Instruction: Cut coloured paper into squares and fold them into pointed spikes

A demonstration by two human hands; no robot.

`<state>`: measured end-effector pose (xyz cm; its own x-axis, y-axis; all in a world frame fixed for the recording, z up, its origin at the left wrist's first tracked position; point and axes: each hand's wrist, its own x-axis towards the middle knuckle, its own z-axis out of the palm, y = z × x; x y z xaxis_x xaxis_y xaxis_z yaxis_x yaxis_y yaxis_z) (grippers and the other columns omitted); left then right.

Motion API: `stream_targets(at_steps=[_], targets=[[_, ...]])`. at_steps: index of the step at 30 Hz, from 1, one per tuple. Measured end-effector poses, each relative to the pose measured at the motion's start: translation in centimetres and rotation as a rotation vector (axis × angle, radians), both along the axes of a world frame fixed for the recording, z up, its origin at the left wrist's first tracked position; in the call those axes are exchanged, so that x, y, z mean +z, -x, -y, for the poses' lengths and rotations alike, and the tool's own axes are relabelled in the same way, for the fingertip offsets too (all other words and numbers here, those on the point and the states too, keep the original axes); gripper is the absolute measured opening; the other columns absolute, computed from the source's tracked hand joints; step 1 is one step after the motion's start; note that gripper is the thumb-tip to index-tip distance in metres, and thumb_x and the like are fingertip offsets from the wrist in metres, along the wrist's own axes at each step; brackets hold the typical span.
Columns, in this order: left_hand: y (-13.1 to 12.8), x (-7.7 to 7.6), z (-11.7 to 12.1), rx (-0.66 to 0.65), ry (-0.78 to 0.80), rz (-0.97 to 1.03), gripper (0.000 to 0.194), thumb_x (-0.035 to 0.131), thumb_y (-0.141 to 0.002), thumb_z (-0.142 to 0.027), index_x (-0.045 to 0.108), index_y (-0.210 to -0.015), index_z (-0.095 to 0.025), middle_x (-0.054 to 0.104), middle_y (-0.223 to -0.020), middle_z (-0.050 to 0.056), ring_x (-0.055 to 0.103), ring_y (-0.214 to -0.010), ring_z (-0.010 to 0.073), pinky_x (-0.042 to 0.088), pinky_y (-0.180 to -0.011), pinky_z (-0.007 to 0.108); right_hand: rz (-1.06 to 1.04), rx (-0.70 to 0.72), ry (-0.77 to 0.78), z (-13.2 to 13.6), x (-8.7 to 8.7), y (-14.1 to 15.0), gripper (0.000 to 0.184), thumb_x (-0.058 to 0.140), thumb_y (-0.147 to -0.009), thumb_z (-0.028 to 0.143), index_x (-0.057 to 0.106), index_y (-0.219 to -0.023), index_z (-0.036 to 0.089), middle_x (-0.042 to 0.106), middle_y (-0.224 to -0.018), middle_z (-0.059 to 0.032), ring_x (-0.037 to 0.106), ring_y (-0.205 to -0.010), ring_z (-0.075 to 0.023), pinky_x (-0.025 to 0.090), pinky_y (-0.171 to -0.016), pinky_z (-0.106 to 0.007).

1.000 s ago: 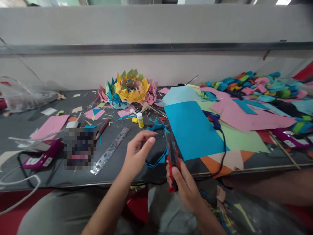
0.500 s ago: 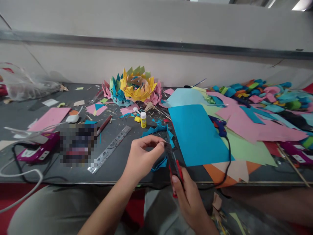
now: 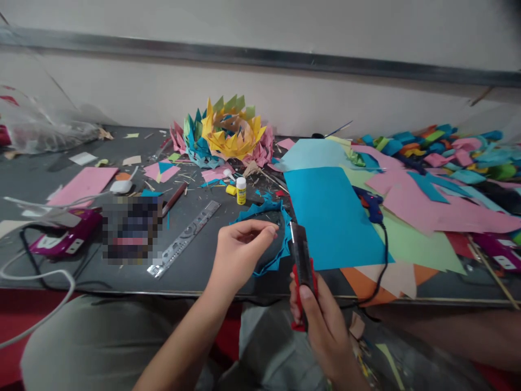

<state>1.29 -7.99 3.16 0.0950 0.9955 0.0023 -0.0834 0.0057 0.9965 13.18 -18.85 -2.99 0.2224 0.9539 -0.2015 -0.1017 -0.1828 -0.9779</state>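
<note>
My right hand (image 3: 321,320) is closed round a red and black hand tool (image 3: 303,259), a stapler or a cutter, held upright over the table's front edge. My left hand (image 3: 240,250) hovers just left of the tool's tip, thumb and forefinger pinched together; what they pinch, if anything, is too small to see. Behind both hands a zigzag ring of folded blue paper (image 3: 262,214) lies on the dark table (image 3: 195,271). A large blue sheet (image 3: 329,217) lies right of the tool.
A folded paper flower (image 3: 228,133) stands at the back. A small glue bottle (image 3: 241,191), a metal ruler (image 3: 185,239), a purple device (image 3: 65,239) and a blue glue gun (image 3: 368,203) with its cord lie about. Coloured sheets and folded pieces (image 3: 439,152) cover the right side.
My left hand reached to the tool's tip, then drew back a little with its fingers pinched. My right hand lifted the tool more upright. The view shifted slightly.
</note>
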Motion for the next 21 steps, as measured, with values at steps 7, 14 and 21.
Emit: stream_targets(at_steps=[7,14,21], targets=[[0.1,-0.2,0.1,-0.015,-0.025,0.064,0.012,0.070,-0.067,-0.028,0.067,-0.061,-0.017,0.062,-0.056,-0.001,0.054,-0.054,0.0093,0.042,-0.051,0.019,-0.353,0.010,-0.008,-0.5,1.2,0.2,0.033,0.056,-0.078,0.050,0.053,-0.090,0.019,0.049,-0.057,0.0032,0.042,-0.043,-0.0075,0.036,-0.038,-0.018],[-1.0,-1.0,0.8,-0.314,0.059,0.174,0.024,0.055,-0.080,-0.037,0.069,-0.088,-0.019,0.069,-0.087,0.004,0.061,-0.078,0.0158,0.047,-0.074,0.026,-1.001,0.335,0.011,-0.9,1.8,0.1,0.039,0.057,-0.071,0.060,0.041,-0.069,0.024,0.034,-0.036,0.0142,0.015,-0.020,-0.0016,0.023,-0.020,-0.010],[-1.5,-1.0,1.9,-0.369,0.134,0.181,0.020,0.064,-0.073,-0.036,0.066,-0.067,-0.016,0.063,-0.065,0.001,0.056,-0.062,0.0122,0.043,-0.061,0.022,-1.267,0.383,0.122,-0.5,-0.1,1.3,0.053,0.024,-0.074,0.072,0.034,-0.057,0.023,0.027,-0.026,0.0154,-0.001,-0.010,0.0004,0.006,-0.016,-0.009]])
